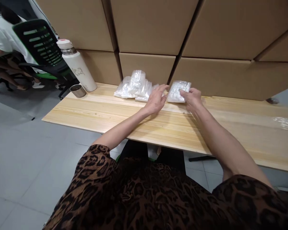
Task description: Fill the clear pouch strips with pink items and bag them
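The packet (176,92) is pinched by the right hand (193,97), thumb on top; just left of it, the left hand (156,99) is loosely curled, nothing seen gripped. The packet is best held lightly, kept flat. Left of that hand, bags (136,84) are heaped; farther left, a mark (78,71) is seen on the flask (83,81), no writing legible.

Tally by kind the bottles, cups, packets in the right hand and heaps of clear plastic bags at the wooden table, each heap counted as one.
White bottle: 1
Metal cup: 1
Clear packet in the right hand: 1
Heap of clear plastic bags, single bags hard to tell apart: 1
Total: 4
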### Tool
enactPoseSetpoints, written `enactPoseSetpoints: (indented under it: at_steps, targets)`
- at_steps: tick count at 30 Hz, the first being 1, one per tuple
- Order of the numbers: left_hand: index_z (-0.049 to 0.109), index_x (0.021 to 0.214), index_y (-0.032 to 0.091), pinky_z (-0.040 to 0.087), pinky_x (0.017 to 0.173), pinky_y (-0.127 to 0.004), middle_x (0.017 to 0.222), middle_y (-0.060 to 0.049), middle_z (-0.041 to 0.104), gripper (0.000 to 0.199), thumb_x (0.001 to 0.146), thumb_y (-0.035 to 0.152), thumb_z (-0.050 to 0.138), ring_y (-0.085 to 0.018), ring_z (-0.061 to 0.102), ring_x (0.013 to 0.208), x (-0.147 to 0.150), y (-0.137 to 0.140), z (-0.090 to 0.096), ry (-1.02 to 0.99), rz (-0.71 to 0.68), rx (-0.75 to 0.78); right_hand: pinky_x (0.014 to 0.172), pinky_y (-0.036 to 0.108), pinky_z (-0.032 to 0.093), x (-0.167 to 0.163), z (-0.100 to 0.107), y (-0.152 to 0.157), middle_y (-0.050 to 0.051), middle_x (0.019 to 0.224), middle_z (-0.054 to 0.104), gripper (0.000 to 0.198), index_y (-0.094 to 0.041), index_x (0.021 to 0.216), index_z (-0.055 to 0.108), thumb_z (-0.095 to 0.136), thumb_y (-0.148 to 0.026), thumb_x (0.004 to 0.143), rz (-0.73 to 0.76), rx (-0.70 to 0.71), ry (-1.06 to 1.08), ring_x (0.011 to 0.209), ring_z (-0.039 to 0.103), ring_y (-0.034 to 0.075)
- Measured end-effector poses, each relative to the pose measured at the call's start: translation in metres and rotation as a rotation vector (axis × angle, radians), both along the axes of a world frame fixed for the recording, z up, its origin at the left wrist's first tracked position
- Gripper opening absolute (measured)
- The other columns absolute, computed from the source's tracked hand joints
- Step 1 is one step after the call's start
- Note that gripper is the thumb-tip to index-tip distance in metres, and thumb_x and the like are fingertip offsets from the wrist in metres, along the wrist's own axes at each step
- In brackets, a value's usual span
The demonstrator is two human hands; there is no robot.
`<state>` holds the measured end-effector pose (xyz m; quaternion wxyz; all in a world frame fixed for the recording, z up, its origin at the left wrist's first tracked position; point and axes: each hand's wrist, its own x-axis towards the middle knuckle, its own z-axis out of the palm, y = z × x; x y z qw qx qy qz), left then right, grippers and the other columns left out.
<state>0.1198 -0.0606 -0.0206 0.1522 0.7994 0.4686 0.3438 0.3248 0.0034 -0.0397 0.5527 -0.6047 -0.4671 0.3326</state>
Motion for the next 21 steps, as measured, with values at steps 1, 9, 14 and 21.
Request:
enactPoseSetpoints:
  at_steps: [1,9,14,21]
  targets:
    - [0.05,0.159,0.014,0.028,0.138,-0.048,0.172,-0.019,0.049,0.053,0.107,0.024,0.047,-0.028,0.042,0.164,0.003,0.003,0.001,0.088,0.001,-0.006,0.076,0.039,0.061,-0.005,-0.001,0.003,0.001,0.073,0.065,0.028,-0.022,0.075,0.058,0.085,-0.03,0.072,0.029,-0.023,-0.041,0.077,0.069,0.022]
    - [0.042,0.169,0.013,0.019,0.14,-0.061,0.177,-0.018,0.042,0.063,0.109,0.031,0.049,-0.036,0.035,0.168,0.028,0.017,-0.006,0.517,-0.022,-0.047,0.103,0.051,0.052,-0.016,-0.007,-0.006,0.014,0.093,0.074,0.016,-0.018,0.085,0.073,0.07,-0.034,0.086,0.107,-0.016,-0.567,0.106,0.067,0.036]
    - [0.042,0.169,0.01,0.017,0.138,-0.063,0.176,-0.02,0.043,0.065,0.107,0.03,0.05,-0.04,0.039,0.165,0.027,0.02,-0.019,0.528,-0.044,-0.007,0.107,0.051,0.051,0.003,-0.005,-0.002,0.022,0.121,0.074,0.041,-0.013,0.12,0.078,0.055,-0.038,0.098,0.222,-0.01,-0.873,0.116,0.065,0.037]
    - [0.046,0.166,0.01,0.021,0.136,-0.064,0.174,-0.02,0.045,0.059,0.109,0.026,0.04,-0.039,0.045,0.16,0.024,0.02,-0.017,0.566,-0.053,0.014,0.109,0.055,0.053,0.096,0.004,0.004,0.02,0.122,0.076,0.037,-0.014,0.123,0.078,0.061,-0.035,0.097,0.052,0.029,-0.822,0.118,0.069,0.036]
